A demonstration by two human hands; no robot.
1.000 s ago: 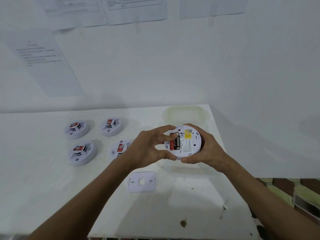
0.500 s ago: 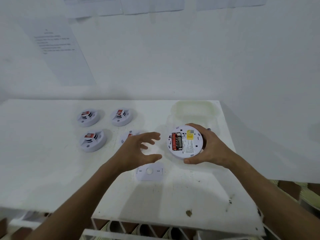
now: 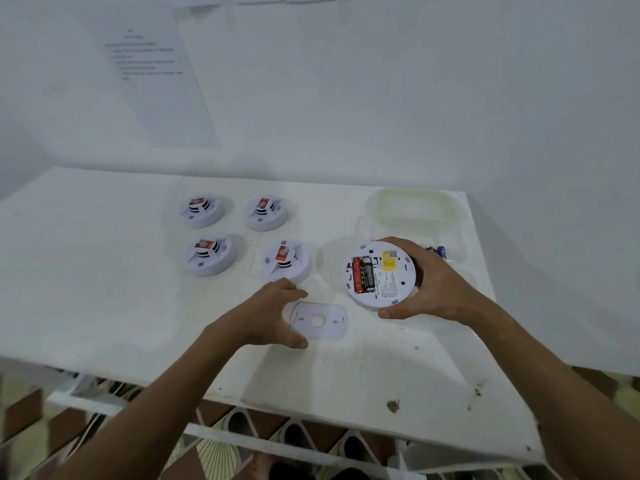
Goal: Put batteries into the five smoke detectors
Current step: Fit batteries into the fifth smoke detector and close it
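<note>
Fingers (image 3: 398,311) of the right hand (image 3: 429,289) hold the fifth detector (image 3: 379,271), batteries (image 3: 363,274) seated, while left fingers (image 3: 294,296) spread wide over its backplate (image 3: 317,320); four detectors (image 3: 211,254) beyond look finished.

The smoke detector (image 3: 380,275) is smooth white plastic with a yellow paper sticker (image 3: 389,265). The table (image 3: 104,289) is white, painted, scuffed and stained. The wall sheet (image 3: 152,84) is paper.

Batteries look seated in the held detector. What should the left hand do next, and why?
Probably pinch the flat cover plate and lift it. The left hand hovers open at its edge, while the right hand holds the open smoke detector with batteries exposed.
</note>
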